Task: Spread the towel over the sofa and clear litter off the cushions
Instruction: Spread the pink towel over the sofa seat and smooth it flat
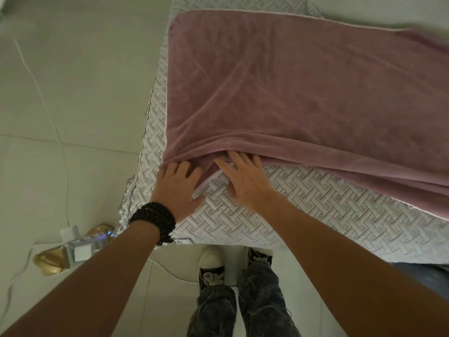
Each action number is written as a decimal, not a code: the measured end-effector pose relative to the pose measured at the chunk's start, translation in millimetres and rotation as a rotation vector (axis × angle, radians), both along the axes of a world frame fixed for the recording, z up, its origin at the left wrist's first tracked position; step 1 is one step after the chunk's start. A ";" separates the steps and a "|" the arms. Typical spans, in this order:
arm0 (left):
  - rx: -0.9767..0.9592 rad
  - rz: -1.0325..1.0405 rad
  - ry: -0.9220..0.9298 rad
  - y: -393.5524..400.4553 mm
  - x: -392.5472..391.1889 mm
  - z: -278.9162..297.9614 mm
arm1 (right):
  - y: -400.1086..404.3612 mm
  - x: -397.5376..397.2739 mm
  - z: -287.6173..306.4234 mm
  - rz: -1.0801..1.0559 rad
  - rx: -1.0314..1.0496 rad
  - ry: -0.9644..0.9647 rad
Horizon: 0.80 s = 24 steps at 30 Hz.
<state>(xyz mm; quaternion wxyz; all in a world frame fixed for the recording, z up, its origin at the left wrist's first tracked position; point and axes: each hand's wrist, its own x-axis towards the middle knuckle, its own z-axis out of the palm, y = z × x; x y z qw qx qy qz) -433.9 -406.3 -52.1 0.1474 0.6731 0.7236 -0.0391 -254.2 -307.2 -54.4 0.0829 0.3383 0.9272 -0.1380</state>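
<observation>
A dusty-pink towel (291,88) lies spread over the white quilted sofa cushion (279,215), its near edge folded back on itself. My left hand (177,188), with a black bead bracelet on the wrist, lies flat on the towel's near left corner. My right hand (245,181) rests flat on the cushion beside it, fingertips tucked under the folded towel edge. Both hands have their fingers spread and neither grips anything. No litter shows on the cushion.
Pale floor tiles (60,105) stretch to the left, crossed by a thin white cable (43,98). A gold and clear gadget with small lights (73,249) sits on the floor near the sofa corner. My feet in sneakers (211,263) stand against the sofa front.
</observation>
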 end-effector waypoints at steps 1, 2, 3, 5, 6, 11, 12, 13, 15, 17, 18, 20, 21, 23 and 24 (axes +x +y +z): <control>0.001 -0.003 0.013 2.0 -2.4 -0.5 | 2.0 -0.3 -1.0 -0.008 0.009 0.013; 0.000 -0.009 0.032 4.2 -4.1 -0.3 | 3.3 0.0 -1.5 -0.027 0.017 0.048; 0.001 -0.012 0.053 6.0 -5.2 0.3 | 3.5 0.9 -2.2 -0.045 0.027 0.088; 0.018 0.003 0.070 9.6 -8.2 2.5 | 4.6 0.7 -3.1 -0.058 0.065 0.117; 0.033 -0.002 0.052 11.4 -9.7 3.6 | 6.0 -1.3 -3.3 -0.065 0.087 0.102; 0.048 -0.160 -0.044 -4.0 -28.7 16.6 | -8.3 -8.3 8.0 -0.137 0.074 0.139; 0.025 -0.208 -0.001 -12.1 -36.1 20.2 | -19.5 -3.7 10.8 -0.068 0.035 0.173; 0.006 -0.272 0.049 -21.7 -44.2 22.5 | -34.2 0.8 13.1 0.033 -0.024 0.194; -0.084 -0.423 0.113 -36.3 -52.6 25.7 | -64.9 9.2 15.9 0.198 -0.211 0.153; -0.231 -0.511 0.145 -47.2 -53.2 21.7 | -86.7 6.4 12.3 0.208 -0.404 0.091; -0.301 -0.521 0.171 -52.4 -50.9 16.4 | -91.7 3.6 10.1 0.184 -0.464 0.067; -0.408 -0.478 0.226 -56.6 -44.6 8.6 | -95.4 2.7 7.1 0.159 -0.488 0.045; -0.427 -0.450 0.241 -56.7 -41.5 7.2 | -96.5 7.3 7.7 0.150 -0.482 0.071; -0.473 -0.410 0.267 -50.6 -33.4 10.3 | -96.6 27.8 11.4 0.133 -0.428 0.159; -0.490 -0.393 0.258 -43.2 -25.4 15.5 | -94.3 46.4 17.4 0.106 -0.374 0.186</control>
